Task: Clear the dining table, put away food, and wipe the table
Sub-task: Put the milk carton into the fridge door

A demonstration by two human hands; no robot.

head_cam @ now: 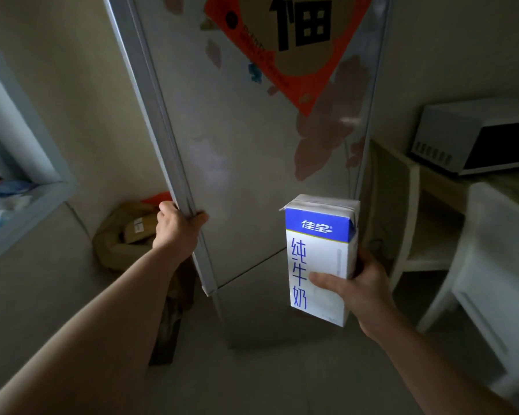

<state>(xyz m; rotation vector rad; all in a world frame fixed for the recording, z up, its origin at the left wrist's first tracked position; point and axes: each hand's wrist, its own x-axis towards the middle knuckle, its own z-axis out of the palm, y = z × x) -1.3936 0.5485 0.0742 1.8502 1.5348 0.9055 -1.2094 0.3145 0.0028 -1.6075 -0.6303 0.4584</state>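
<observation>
A tall grey fridge fills the middle of the view, its upper door (246, 151) bearing a red and gold paper decoration. My left hand (177, 229) grips the left edge of that upper door, thumb on the front, fingers wrapped behind. My right hand (360, 283) holds a white and blue milk carton (321, 256) upright in front of the fridge's lower right, thumb across its front face. The lower fridge door (252, 310) sits below.
A brown paper bag (126, 235) lies on the floor left of the fridge. A window frame (27, 175) juts in at the left. To the right stand a white microwave (477, 139) on a shelf unit and a white chair (492, 265).
</observation>
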